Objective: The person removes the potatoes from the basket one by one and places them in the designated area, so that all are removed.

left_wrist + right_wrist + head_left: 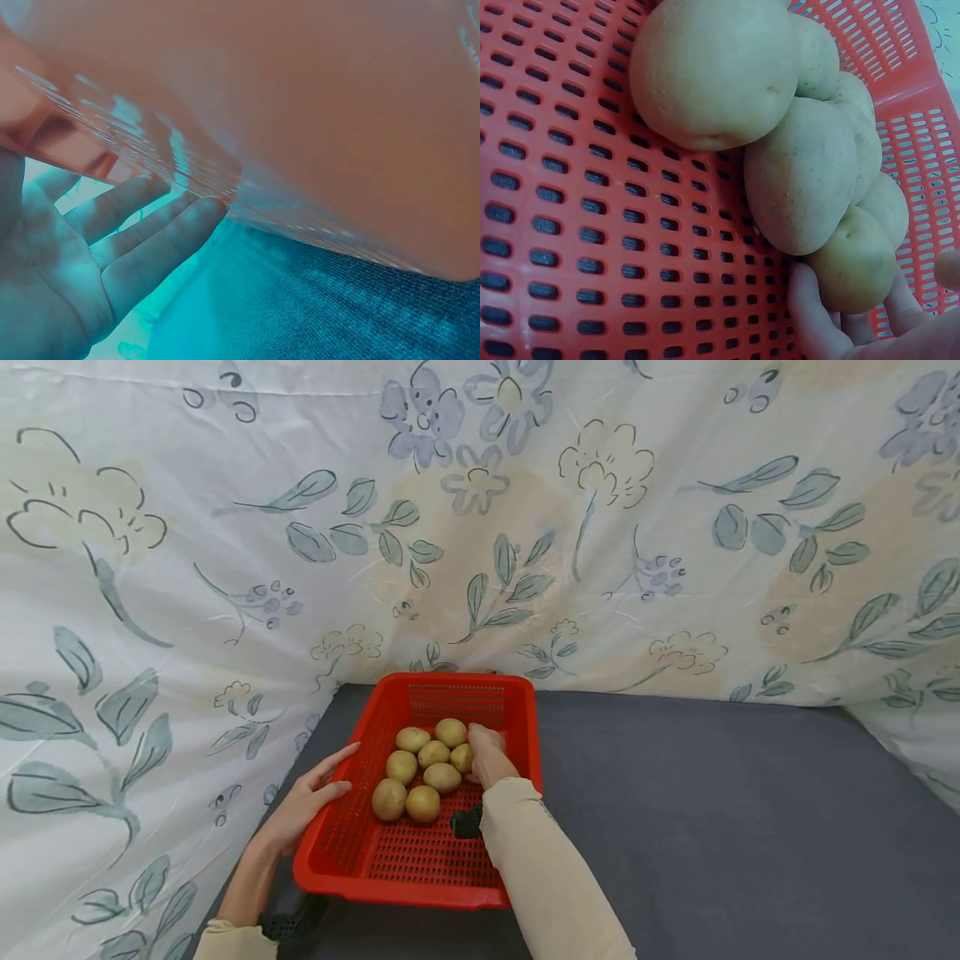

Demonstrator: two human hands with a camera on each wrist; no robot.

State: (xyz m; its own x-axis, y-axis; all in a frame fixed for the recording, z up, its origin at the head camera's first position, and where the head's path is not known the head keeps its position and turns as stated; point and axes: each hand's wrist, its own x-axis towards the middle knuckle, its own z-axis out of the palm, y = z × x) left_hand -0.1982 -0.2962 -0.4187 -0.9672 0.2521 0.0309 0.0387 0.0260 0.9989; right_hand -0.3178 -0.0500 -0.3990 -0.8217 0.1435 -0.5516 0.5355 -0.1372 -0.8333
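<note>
Eight potatoes (434,754) in sight from the head view, bunched in the middle and upper part of the red basket (405,896), and here's the right hand (491,757) right in among them! It's at the right-hand end of the cluster, and the right wrist view gives us the close look: fingers curled about one rounded potato (853,259), the grip clamped on it, with its neighbours packed close beside it. A longer potato (801,176) sits just next to it, and a big round one lies beyond that, all on the slotted floor of the basket.

Over to the left hand (302,807), at the basket's left rim: thumb and fingers stretched out, that grip well apart, fingertips right up at the basket's side. How firmly they press, I can't tell.

The basket rests on a dark grey tabletop (712,810), which runs wide to the right. Behind it all, a pale cloth (480,581) with flowers and leaves. Cream sleeves (558,872) on both arms, and a dark device (467,823) at the right wrist, just over the basket floor.
</note>
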